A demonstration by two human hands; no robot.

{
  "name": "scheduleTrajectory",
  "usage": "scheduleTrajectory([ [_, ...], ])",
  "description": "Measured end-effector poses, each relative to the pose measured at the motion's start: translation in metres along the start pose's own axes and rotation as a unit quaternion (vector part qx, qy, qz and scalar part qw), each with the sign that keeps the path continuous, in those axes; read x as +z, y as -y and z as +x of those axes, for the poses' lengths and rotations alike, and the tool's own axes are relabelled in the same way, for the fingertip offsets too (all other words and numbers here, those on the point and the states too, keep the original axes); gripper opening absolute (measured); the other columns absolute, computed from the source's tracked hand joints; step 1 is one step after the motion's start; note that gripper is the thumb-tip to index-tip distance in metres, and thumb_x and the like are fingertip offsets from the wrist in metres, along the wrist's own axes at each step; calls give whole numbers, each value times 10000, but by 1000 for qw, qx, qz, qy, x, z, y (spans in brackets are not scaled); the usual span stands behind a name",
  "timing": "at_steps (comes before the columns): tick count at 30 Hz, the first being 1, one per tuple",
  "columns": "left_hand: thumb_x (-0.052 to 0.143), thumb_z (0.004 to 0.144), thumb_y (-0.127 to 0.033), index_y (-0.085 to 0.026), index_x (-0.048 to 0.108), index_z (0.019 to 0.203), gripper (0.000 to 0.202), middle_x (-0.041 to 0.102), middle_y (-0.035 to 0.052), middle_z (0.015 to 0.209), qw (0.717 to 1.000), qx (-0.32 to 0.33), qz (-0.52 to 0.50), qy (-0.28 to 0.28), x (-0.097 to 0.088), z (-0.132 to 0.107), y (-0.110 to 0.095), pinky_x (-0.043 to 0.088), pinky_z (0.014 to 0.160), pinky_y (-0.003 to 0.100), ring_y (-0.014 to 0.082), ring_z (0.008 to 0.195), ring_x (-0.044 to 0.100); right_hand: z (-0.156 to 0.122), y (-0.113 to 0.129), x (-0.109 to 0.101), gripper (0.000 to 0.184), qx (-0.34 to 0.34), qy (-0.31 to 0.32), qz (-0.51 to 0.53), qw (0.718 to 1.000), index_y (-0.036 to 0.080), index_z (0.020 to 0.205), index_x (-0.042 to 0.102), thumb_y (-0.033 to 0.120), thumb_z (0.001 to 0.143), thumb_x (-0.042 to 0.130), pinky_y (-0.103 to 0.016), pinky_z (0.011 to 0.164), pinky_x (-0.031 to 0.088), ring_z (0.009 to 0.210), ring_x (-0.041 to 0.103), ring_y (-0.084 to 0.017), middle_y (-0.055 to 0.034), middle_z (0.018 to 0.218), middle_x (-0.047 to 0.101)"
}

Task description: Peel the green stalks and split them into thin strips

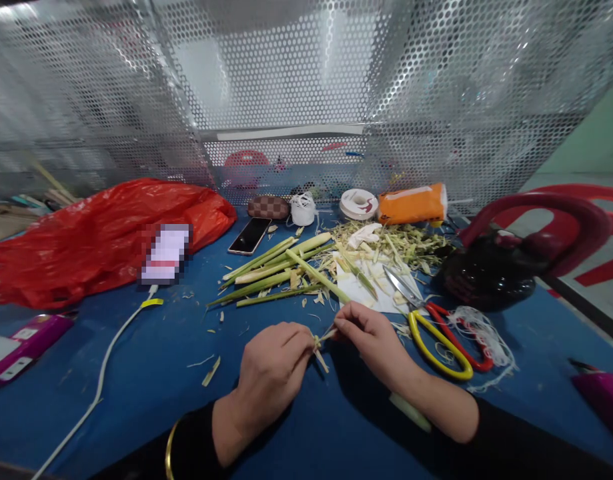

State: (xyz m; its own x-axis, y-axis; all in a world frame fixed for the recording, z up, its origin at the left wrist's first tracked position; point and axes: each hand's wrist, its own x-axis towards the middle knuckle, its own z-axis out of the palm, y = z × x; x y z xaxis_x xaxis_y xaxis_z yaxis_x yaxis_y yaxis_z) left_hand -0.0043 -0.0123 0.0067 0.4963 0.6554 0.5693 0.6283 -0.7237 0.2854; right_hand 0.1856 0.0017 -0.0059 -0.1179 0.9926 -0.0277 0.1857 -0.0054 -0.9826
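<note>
My left hand (281, 357) pinches a small knotted piece of pale plant strip (317, 343), with a short end hanging below it. My right hand (371, 337), its thumb and forefinger pressed together, grips the strip's other end, so it spans the narrow gap between both hands. Just beyond lies a bundle of green and pale plant stalks (266, 283). Scissors (441, 340) with one yellow and one red handle rest open to the right of my right hand. A pale green stalk piece (410, 412) lies partly hidden under my right forearm.
Shredded plant bits (416, 247) and white paper (343, 283) lie behind. Tangled white thread (486, 340) and a dark pot-like object (486, 273) stand right. A red plastic bag (86, 233), lit phone (166, 257), white cable (103, 373) and black-screened phone (251, 237) are left and behind.
</note>
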Motion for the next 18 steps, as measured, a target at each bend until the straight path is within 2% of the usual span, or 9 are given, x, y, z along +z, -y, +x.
scheduleTrajectory([
  [3,564,837,-107,-198,619,763,129,675,16,769,999,-29,-18,27,0,0,1,474,695,282,161,743,625,1,0,-1,186,13,-17,4,1000,201,664,538,311,814,535,-278,593,404,591,520,-141,3,598,581],
  [5,603,807,-96,-195,607,737,122,672,4,767,997,-59,-40,39,1,0,2,466,695,289,162,738,616,0,2,0,194,27,-10,42,999,195,684,552,336,818,547,-263,559,384,554,501,-128,10,576,573],
  [9,652,766,-87,-197,609,712,130,667,-9,757,988,-122,-82,56,4,2,3,463,683,283,158,731,612,-2,6,2,219,64,48,158,984,171,775,603,386,818,593,-236,509,343,483,467,-96,35,538,552],
  [12,665,754,-93,-200,618,694,132,660,-13,735,979,-152,-118,65,5,5,4,467,666,270,148,713,615,-2,5,2,222,78,85,223,968,173,760,579,385,819,611,-231,485,324,445,454,-75,27,597,598],
  [18,627,734,-46,-188,600,660,163,678,19,814,974,-96,-203,12,2,9,0,495,676,244,131,752,644,1,2,1,236,107,81,219,967,188,724,551,403,802,610,-222,446,248,419,407,-80,50,485,532],
])
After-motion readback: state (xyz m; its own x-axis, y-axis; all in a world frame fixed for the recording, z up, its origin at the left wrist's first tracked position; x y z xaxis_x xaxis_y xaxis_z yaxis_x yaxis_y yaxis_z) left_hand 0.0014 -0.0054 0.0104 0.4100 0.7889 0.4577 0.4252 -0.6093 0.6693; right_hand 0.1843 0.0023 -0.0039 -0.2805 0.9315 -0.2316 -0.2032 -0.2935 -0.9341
